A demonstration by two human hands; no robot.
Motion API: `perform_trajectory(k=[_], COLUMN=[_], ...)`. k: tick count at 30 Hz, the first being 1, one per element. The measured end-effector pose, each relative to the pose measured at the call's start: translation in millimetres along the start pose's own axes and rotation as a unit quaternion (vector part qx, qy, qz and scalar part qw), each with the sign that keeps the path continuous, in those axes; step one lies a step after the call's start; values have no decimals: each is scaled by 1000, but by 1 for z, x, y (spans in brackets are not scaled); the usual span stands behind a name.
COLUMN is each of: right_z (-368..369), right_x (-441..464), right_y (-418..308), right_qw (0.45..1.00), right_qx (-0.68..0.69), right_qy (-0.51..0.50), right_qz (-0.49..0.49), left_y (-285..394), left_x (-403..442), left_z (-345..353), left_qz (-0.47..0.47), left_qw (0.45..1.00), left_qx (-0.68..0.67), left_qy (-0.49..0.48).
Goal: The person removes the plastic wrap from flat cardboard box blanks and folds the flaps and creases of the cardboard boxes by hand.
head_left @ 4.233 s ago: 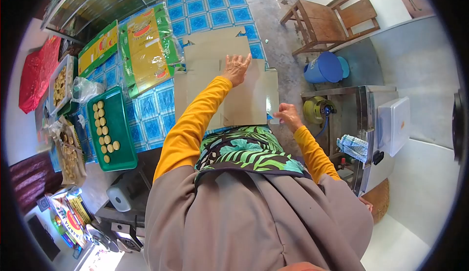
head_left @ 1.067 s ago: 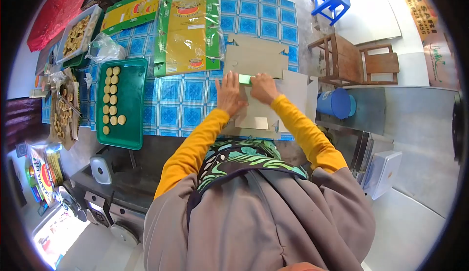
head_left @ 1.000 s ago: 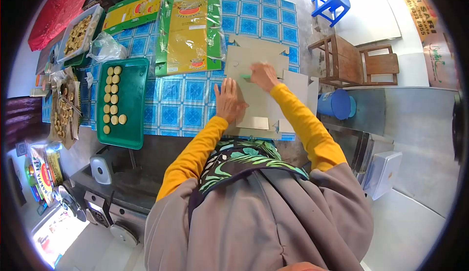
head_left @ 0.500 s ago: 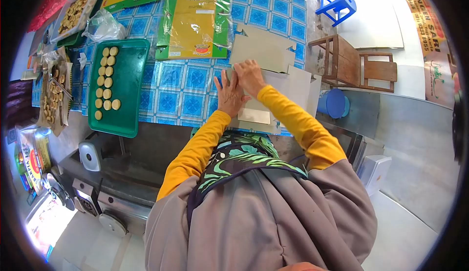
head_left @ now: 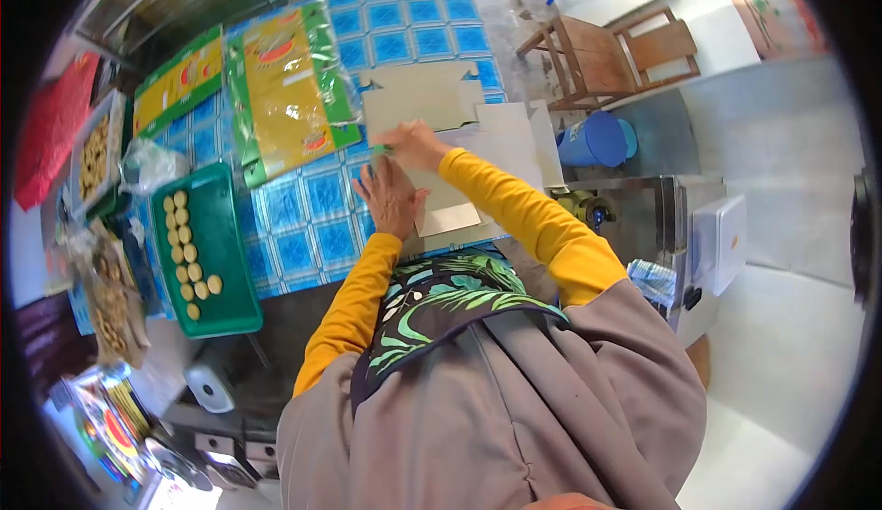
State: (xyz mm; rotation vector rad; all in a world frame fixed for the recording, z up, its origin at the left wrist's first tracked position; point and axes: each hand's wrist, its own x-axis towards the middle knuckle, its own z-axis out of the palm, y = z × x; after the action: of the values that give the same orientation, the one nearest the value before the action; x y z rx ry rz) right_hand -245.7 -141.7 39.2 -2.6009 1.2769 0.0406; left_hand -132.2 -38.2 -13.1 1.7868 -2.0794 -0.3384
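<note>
My left hand [head_left: 390,202] lies on the brown inner side of an unfolded cardboard box [head_left: 447,196], its fingers spread near the left edge. Just beyond it, my right hand [head_left: 418,146] is closed at that edge. The right fingertips are slightly blurred, and a small green bit shows at them, seemingly a flap of the box. Another flat cardboard box [head_left: 423,96] lies beyond my hands with its notched end away from me. Pale cardboard sheets [head_left: 514,147] are to the right.
A green tray [head_left: 230,303] with round pastries stands left on the blue tiled tablecloth [head_left: 317,198]. Plastic-wrapped yellow-green boxes [head_left: 289,96] lie at the back. A pastry tub [head_left: 96,156] is far left. A wooden chair [head_left: 588,60] and blue bucket [head_left: 588,142] stand right.
The camera view has turned, so the table appears rotated and shifted left. My right hand has shifted along the cardboard's left edge, and a green bit now shows at its fingertips.
</note>
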Motion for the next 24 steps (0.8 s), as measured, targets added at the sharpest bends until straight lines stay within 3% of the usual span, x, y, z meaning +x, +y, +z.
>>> perform_trajectory(k=[1, 2, 4, 5, 6, 7, 8, 9, 11, 12, 14, 18, 20, 21, 22, 24], right_z=[-3, -9, -23, -28, -30, -30, -31, -32, -29, -27, -27, -16, 6, 5, 15, 46], right_x=[-3, -8, -36, -48, -60, -69, -76, -77, -78, -80, -86, -112, -136, -145, -152, -163], right_y=[27, 57, 126, 148, 161, 166, 171, 175, 173, 174, 177, 179, 169, 153, 142, 124], right_qw=[982, 931, 951, 968, 972, 972, 983, 982, 983, 983, 985, 982, 987, 986, 987, 951], right_qx=[133, 258, 133, 77, 21, 24, -33, -91, -108, -126, -138, -166, -155, -154, -151, -260], right_qy=[126, 247, 257, 172, 83, 82, 1, -80, -80, -80, -43, -87, 50, 14, 10, 87], right_qz=[43, 77, 106, 165, 220, 220, 183, 143, 121, 103, 91, 2, -10, 59, 56, 144], left_y=[7, 10, 14, 32, 43, 51, 61, 73, 93, 96, 99, 103, 100, 101, 102, 103], left_x=[1, 1, -3, 2, 7, 17, 29, 38, 53, 61, 74, 87, 85, 85, 85, 84], left_z=[-9, -11, -9, -19, -6, 13, 26, 33, 44, 44, 37, 38, 39, 40, 40, 36], left_qz=[1, 10, 54, 113, 111, 215, 316, 314, 328, 326, 202, 181, 188, 184, 183, 182], left_qw=[999, 999, 991, 987, 987, 975, 947, 947, 940, 941, 958, 952, 955, 955, 958, 959], left_qx=[21, 22, -57, -67, -65, -57, -48, -46, 84, 82, 62, 78, 76, 75, 65, 56], left_qy=[25, 28, 104, 96, 93, 26, -40, -39, -49, -51, -193, -234, -218, -222, -213, -211])
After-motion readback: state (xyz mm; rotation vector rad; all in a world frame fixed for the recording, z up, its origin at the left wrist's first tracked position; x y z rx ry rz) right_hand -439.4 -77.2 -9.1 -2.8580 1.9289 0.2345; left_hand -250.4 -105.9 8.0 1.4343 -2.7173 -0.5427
